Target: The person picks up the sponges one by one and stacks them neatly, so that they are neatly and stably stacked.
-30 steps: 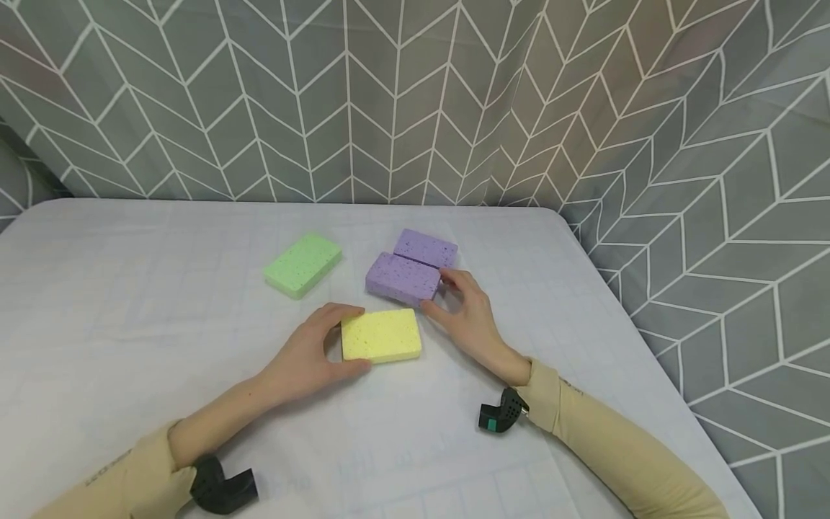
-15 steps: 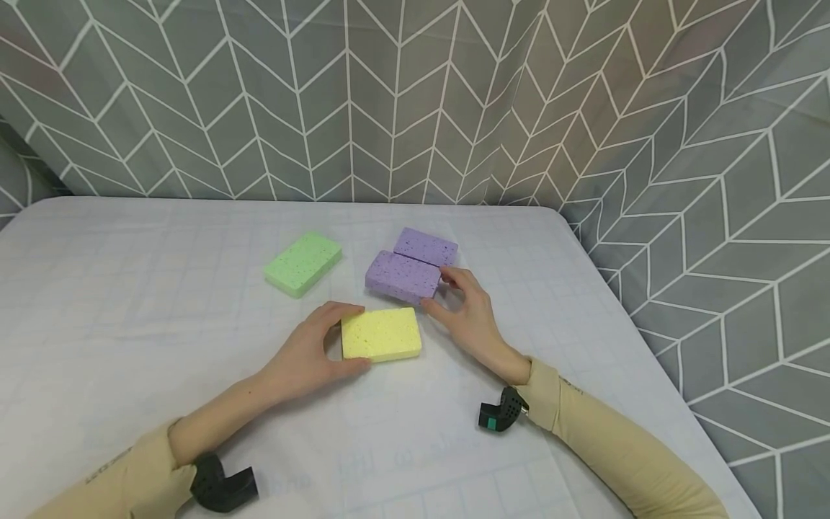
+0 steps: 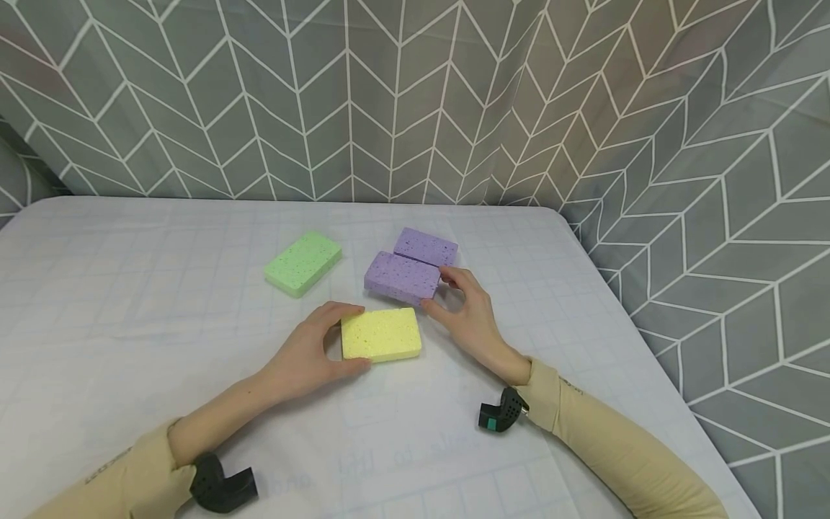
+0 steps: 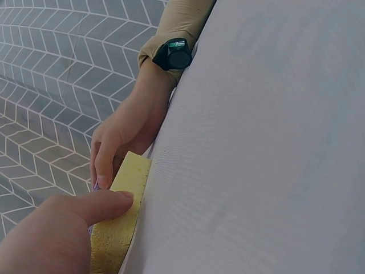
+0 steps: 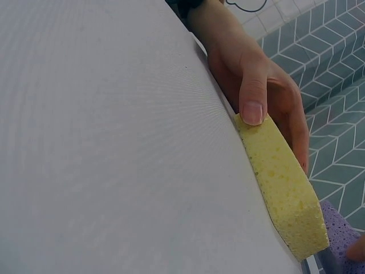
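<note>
A yellow sponge lies flat near the middle of the table; my left hand grips its left end, thumb along the near edge and fingers at the far edge. Beyond it, my right hand pinches the right end of the nearer purple sponge. That sponge lies against a second purple sponge just behind it. In the left wrist view the thumb presses on the side of the yellow sponge. The right wrist view shows the left hand on that sponge, with part of the purple one behind.
A green sponge lies at an angle to the left of the purple pair. White cloth covers the table, whose back edge meets a grey patterned curtain. The curtain continues along the right side.
Both hands keep their holds almost without moving. The nearer purple sponge has shifted very slightly to the left.
</note>
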Motion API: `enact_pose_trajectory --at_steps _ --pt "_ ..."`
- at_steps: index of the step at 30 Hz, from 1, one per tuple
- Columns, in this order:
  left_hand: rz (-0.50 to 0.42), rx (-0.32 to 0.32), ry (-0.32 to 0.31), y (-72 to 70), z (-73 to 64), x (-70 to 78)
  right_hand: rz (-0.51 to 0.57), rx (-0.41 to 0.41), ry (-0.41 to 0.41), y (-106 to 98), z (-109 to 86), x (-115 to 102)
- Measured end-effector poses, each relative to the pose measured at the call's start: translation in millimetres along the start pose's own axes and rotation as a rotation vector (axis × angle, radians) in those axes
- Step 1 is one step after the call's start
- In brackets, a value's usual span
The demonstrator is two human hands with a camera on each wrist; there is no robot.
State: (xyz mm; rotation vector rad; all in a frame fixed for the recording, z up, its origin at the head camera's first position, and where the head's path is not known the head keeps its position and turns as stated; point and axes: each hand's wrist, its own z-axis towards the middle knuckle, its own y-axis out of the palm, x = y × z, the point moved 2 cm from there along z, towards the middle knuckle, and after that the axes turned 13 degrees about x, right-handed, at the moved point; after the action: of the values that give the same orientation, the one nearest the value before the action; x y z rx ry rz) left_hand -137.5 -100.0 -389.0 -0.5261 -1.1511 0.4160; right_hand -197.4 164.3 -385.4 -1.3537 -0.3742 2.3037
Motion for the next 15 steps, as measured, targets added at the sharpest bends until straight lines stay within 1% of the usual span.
enact_pose_trajectory --at_steps 15 --pt "-0.003 -0.003 -0.006 -0.1 0.1 0.2 0.029 0.016 -0.008 -0.3 -0.4 -1.8"
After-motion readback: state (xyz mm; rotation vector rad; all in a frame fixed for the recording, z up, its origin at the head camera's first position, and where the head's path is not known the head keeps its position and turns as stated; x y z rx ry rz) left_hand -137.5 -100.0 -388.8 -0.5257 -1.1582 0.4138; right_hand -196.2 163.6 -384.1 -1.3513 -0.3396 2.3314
